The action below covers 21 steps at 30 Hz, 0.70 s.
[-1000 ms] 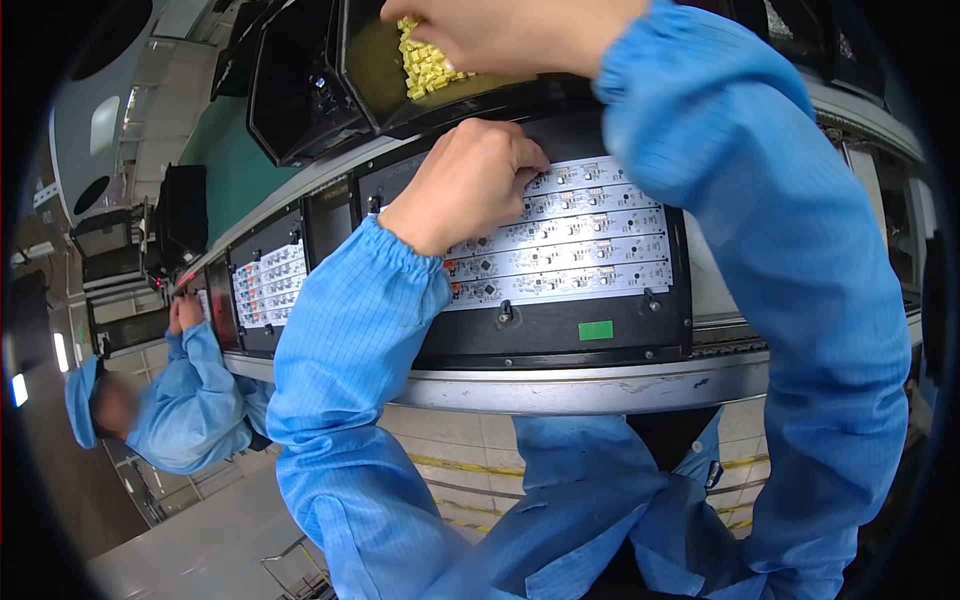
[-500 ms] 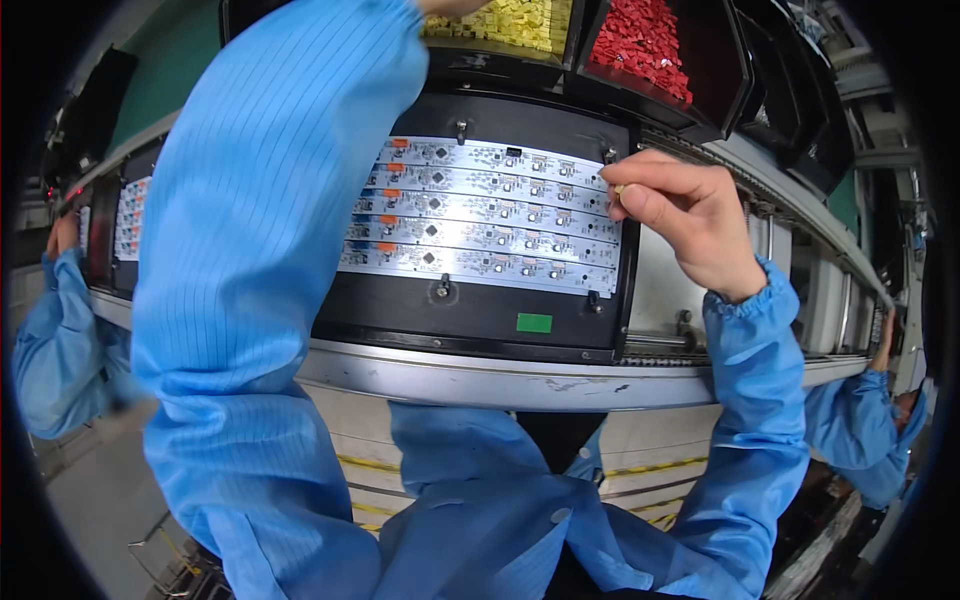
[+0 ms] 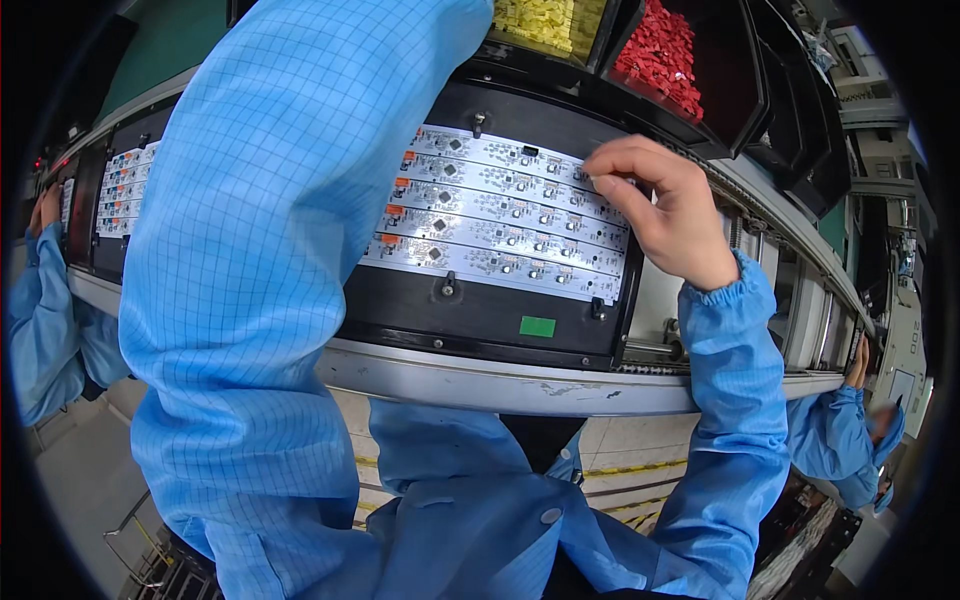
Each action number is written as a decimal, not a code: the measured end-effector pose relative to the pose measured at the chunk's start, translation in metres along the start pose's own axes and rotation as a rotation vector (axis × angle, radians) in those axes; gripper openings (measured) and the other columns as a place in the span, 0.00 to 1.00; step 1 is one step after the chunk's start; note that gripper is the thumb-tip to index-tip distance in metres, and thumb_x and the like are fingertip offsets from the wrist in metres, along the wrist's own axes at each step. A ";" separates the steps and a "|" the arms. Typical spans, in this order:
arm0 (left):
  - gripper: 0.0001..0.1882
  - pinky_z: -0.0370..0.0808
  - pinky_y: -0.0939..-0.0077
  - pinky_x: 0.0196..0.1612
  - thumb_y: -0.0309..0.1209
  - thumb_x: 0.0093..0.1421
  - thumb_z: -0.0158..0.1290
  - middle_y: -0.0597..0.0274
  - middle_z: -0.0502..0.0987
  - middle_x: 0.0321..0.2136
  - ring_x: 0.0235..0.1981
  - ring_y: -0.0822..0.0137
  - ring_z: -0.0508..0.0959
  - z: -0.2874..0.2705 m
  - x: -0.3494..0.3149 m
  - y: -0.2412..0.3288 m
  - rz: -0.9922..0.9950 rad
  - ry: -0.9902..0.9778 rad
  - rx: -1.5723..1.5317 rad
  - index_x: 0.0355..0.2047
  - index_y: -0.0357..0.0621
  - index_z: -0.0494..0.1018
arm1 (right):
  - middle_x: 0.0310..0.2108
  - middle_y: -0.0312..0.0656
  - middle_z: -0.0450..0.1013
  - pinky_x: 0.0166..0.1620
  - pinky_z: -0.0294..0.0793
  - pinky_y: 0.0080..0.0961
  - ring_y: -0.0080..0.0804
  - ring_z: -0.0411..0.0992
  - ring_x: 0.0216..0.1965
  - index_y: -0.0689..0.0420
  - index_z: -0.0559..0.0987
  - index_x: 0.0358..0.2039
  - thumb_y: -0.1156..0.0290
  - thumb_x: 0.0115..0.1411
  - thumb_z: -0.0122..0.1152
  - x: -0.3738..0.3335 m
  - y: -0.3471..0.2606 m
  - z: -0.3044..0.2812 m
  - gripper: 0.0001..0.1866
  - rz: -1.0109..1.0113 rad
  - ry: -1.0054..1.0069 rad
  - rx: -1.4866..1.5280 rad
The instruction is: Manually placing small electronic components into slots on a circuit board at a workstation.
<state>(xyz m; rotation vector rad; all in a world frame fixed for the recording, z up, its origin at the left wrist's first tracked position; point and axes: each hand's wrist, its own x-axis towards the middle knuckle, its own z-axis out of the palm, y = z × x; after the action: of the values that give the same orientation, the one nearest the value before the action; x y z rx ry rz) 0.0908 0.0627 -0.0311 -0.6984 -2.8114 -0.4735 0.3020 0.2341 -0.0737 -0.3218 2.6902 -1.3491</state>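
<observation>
My right hand [image 3: 668, 210] is closed in a pinch over the right end of the top strip on a panel of several white circuit board strips [image 3: 560, 217]. Whatever lies between its fingertips is hidden. Small chips, orange parts [image 3: 394, 212] and one black connector [image 3: 530, 151] sit on the strips. The panel lies in a black carrier [image 3: 450, 310] with small clamps along its edges. My left arm [image 3: 270, 200] stretches across the carrier's left part, covering the strips' left ends; its hand is beyond the top edge, near a bin of yellow connectors [image 3: 540, 27].
A black bin of red connectors [image 3: 660, 60] stands at the back right, beside more dark bins [image 3: 790, 110]. A metal rail [image 3: 500, 385] runs along the front. Another carrier with boards [image 3: 125, 195] is at the left. Blue-sleeved co-workers [image 3: 840, 440] stand on both sides.
My right hand has moved left from beside the carrier onto the strips' end; the small yellowish piece seen in its pinch is now hidden. My left hand has gone out of sight at the top.
</observation>
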 end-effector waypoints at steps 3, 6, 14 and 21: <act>0.11 0.77 0.57 0.44 0.29 0.50 0.51 0.40 0.79 0.30 0.38 0.42 0.79 0.000 0.027 0.003 0.366 0.635 -0.277 0.26 0.34 0.79 | 0.37 0.44 0.76 0.41 0.75 0.26 0.32 0.76 0.36 0.64 0.80 0.37 0.81 0.57 0.60 0.017 -0.004 0.010 0.07 -0.257 0.071 -0.261; 0.10 0.78 0.57 0.43 0.28 0.48 0.50 0.40 0.78 0.28 0.35 0.42 0.80 -0.023 0.009 0.054 0.454 0.558 -0.234 0.25 0.36 0.80 | 0.34 0.48 0.75 0.40 0.74 0.27 0.36 0.76 0.36 0.64 0.80 0.36 0.83 0.55 0.60 0.027 0.000 0.016 0.07 -0.276 0.046 -0.302; 0.13 0.78 0.58 0.48 0.32 0.55 0.56 0.46 0.80 0.42 0.44 0.51 0.81 -0.029 -0.039 0.100 0.348 -0.260 0.025 0.39 0.40 0.80 | 0.30 0.52 0.77 0.40 0.76 0.39 0.54 0.76 0.33 0.62 0.82 0.33 0.76 0.53 0.60 0.031 -0.003 0.018 0.07 -0.329 0.121 -0.402; 0.14 0.77 0.58 0.49 0.32 0.57 0.54 0.47 0.79 0.45 0.47 0.52 0.80 0.037 0.035 0.137 0.332 -0.325 0.105 0.43 0.41 0.80 | 0.32 0.55 0.77 0.40 0.76 0.42 0.57 0.75 0.34 0.63 0.80 0.33 0.76 0.51 0.60 0.032 0.005 0.018 0.08 -0.301 0.142 -0.401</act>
<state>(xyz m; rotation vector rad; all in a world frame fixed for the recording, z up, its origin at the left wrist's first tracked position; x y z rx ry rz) 0.1227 0.2051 -0.0209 -1.2907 -2.8920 -0.1630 0.2737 0.2160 -0.0888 -0.7184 3.1237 -0.9039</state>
